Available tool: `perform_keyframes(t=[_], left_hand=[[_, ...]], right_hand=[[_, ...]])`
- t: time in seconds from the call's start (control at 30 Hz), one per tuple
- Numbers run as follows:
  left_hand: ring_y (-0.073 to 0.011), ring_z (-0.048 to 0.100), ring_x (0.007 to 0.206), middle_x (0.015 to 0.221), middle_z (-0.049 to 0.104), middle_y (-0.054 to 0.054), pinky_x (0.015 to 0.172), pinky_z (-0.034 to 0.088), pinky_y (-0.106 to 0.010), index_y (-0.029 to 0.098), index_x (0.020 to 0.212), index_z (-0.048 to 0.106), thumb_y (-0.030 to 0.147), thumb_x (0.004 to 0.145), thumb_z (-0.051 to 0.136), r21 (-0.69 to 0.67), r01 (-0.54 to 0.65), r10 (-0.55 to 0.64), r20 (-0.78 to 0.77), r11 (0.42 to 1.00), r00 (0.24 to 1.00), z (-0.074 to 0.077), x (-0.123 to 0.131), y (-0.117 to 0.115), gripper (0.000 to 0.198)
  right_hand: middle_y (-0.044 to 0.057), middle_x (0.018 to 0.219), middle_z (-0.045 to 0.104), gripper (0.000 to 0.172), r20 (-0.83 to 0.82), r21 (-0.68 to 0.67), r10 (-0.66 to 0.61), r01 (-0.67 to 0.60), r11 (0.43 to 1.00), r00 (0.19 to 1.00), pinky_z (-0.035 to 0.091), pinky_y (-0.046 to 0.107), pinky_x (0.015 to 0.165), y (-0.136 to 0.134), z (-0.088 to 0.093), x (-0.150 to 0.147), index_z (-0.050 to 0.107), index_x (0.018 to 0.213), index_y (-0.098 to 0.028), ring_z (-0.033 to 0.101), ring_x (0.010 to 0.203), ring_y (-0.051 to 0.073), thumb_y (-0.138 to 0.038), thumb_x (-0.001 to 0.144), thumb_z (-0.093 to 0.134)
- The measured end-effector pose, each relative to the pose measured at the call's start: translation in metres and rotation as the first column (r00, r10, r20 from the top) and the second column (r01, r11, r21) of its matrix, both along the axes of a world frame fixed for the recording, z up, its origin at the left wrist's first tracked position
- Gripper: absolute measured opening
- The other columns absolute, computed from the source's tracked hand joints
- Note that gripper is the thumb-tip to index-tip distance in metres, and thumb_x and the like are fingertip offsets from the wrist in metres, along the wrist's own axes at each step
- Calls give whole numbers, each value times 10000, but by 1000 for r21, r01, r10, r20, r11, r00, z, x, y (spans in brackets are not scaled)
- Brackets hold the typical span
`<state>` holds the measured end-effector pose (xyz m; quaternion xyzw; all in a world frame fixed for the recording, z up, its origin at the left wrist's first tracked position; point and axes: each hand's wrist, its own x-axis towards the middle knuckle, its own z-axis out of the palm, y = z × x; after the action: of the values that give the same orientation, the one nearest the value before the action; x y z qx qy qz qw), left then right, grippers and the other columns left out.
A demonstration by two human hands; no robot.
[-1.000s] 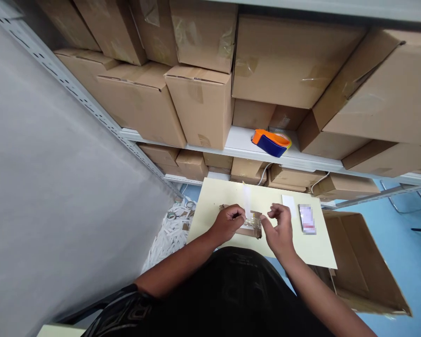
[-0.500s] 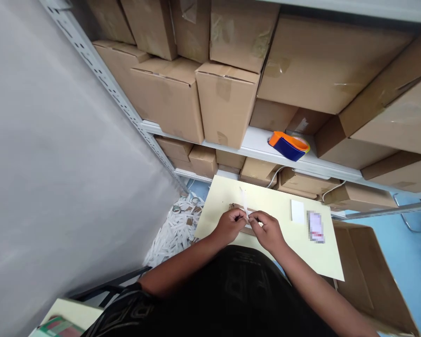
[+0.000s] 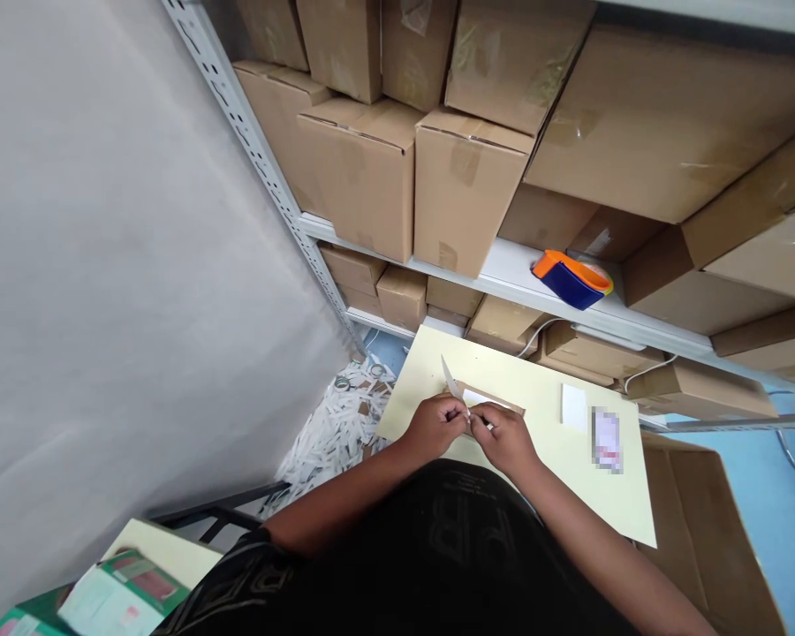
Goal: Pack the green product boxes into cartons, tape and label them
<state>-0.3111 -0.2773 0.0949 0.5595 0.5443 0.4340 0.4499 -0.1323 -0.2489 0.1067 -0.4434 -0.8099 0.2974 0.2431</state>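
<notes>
My left hand (image 3: 435,426) and my right hand (image 3: 505,435) meet over the pale yellow table, fingertips almost touching. Both are closed in a pinch on a thin white paper strip (image 3: 450,377), whose free end sticks up and away from the fingers. Beneath and just beyond the hands lies a flat brown cardboard piece (image 3: 518,410) with a white sheet (image 3: 482,399) on it. The fingers hide its near part and the lower end of the strip.
On the yellow table (image 3: 543,473) are a white stack (image 3: 573,406) and a blurred-out phone-like object (image 3: 607,439). Shelves hold cardboard boxes (image 3: 473,190) and an orange-and-blue tape dispenser (image 3: 573,277). White strips (image 3: 331,433) heap on the floor at left; an open carton (image 3: 702,521) stands right.
The strip's free end now leans left instead of standing nearly upright. More of the cardboard piece and its white sheet shows. The whole view has shifted, with shelves and table further right.
</notes>
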Motion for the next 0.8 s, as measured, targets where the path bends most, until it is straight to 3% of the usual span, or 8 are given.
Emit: perform_keyframes(t=[0.27,0.47,0.63,0.8], left_hand=[[-161,609,757,774,672,-5,727,455,-262,189,759,704,198,832,591,6,24,-24,-11,1000,1000,-1,4,-6,135],[-154,593,732,753,640,2,713,428,-266,188,723,675,179,820,578,57,55,-53,-32,997,998,-3,12,-11,137],[-136,509,664,666,540,28,644,376,-253,189,632,562,164,735,553,-4,-3,3,36,1000,999,-7,18,-13,107],[-141,491,654,646,513,31,634,355,-255,197,614,519,198,712,527,-107,-65,61,-40,992,997,-19,-13,-22,98]], right_hand=[[49,941,787,198,-28,-34,35,-36,999,999,532,333,767,-5,3,9,765,1004,-262,709,822,224,-269,917,587],[47,884,781,206,-53,-78,-3,-1,997,999,523,338,776,-11,2,16,764,885,-261,712,828,231,-269,926,563],[25,775,731,243,-119,-197,-184,159,967,976,492,305,704,-15,-5,14,712,793,-241,667,745,211,-320,918,520],[-5,585,641,237,-201,-446,-445,323,835,873,474,281,598,-3,-17,21,660,690,-216,604,604,194,-347,835,526]])
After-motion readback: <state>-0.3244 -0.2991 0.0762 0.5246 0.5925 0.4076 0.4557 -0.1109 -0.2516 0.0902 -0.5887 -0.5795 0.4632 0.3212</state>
